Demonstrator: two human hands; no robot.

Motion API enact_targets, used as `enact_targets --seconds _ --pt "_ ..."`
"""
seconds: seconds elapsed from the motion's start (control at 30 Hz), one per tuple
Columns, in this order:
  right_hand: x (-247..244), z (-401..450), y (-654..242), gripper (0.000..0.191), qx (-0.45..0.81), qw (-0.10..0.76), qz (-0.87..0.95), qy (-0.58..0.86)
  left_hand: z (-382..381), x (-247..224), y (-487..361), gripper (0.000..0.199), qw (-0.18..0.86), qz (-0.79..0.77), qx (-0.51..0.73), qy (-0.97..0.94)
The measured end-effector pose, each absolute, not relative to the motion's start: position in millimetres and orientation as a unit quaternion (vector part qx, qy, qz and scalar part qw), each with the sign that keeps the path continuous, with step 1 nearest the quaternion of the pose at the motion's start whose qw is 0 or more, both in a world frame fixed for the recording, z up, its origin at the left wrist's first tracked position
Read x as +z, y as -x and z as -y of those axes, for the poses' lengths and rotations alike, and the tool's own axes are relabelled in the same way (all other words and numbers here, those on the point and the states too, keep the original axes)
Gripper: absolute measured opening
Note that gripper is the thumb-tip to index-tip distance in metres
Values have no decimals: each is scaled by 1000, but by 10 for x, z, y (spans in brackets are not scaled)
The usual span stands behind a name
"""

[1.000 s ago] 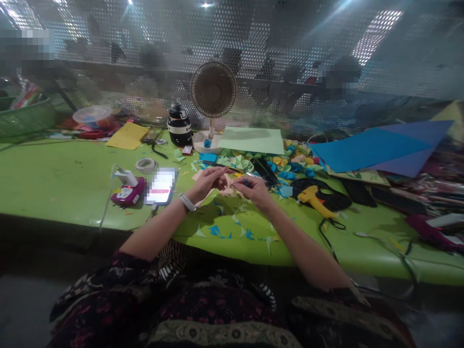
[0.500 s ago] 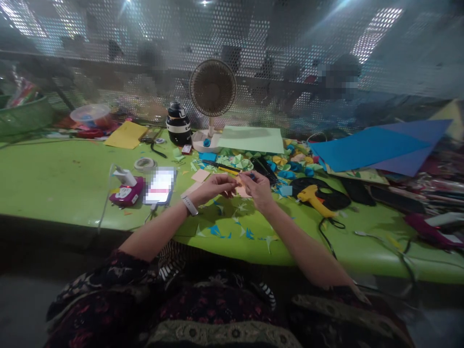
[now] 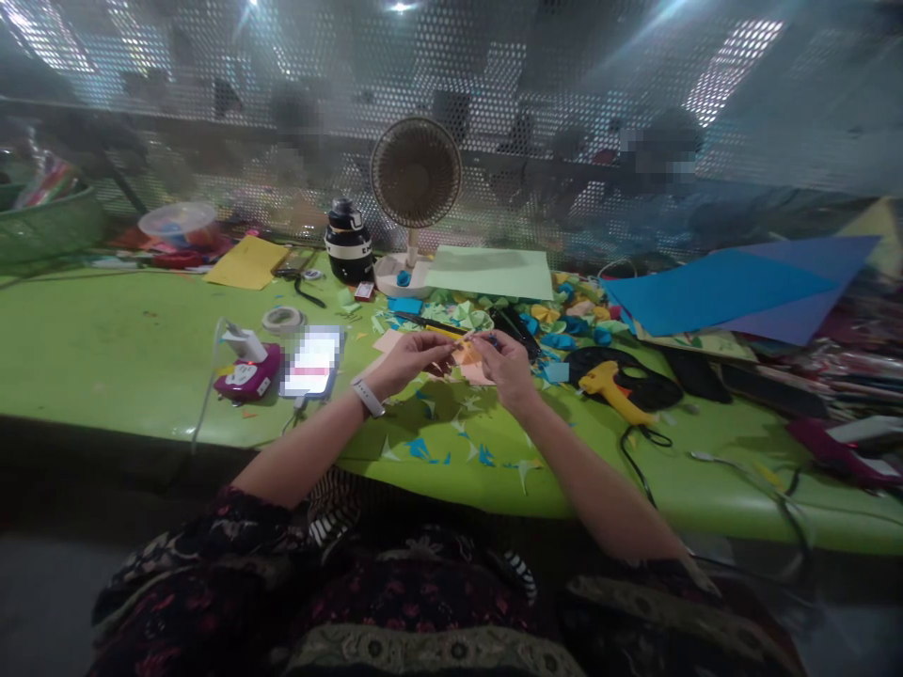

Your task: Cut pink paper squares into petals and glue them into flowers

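Note:
My left hand (image 3: 416, 360) and my right hand (image 3: 506, 369) meet over the green table (image 3: 127, 353), fingertips pinched close together. Between them is a small peach paper piece (image 3: 464, 346), its exact shape too small to make out. Below my right fingers lies a peach paper square (image 3: 477, 374), and another peach sheet (image 3: 388, 340) is beyond my left wrist. Behind my fingers lies a yellow-and-black tool (image 3: 435, 326), partly hidden by them. Blue and pale green paper scraps (image 3: 419, 449) are scattered in front of my hands.
A fan (image 3: 416, 174) and a black bottle (image 3: 348, 246) stand at the back. Curled paper pieces (image 3: 557, 324) heap beyond my right hand. To the right is a yellow glue gun (image 3: 615, 390); a phone (image 3: 310, 362) and a purple power socket (image 3: 246, 376) are left.
Both hands have shifted slightly at the fingertips, and more of the peach paper piece shows between them. The left hand has risen a little. The table things stay put.

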State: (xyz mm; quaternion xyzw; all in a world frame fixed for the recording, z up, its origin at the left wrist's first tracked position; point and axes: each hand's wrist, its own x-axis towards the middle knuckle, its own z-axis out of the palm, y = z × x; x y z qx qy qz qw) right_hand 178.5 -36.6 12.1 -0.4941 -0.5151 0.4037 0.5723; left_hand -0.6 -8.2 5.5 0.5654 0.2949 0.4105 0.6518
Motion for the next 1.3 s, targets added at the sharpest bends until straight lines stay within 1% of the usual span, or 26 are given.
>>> enact_targets --seconds 0.17,0.27,0.37,0.63,0.8,1.13,1.3 --pt "126 398 -1818 53 259 491 660 506 65 83 18 38 633 -299 463 -544" --pt "115 405 -1812 53 226 452 696 511 74 109 27 40 631 -299 465 -544" --pt "100 402 -1806 51 216 431 712 510 78 115 27 41 635 -294 471 -537" --pt "96 421 -1809 52 183 409 728 519 59 81 19 35 633 -288 471 -542" --pt "112 419 -1816 50 206 414 725 510 59 66 24 37 644 -286 465 -536" --pt "108 407 -1832 55 224 421 727 494 95 105 21 36 640 -274 463 -549" --pt "93 412 -1838 51 230 416 729 492 106 115 25 36 634 -283 465 -549"
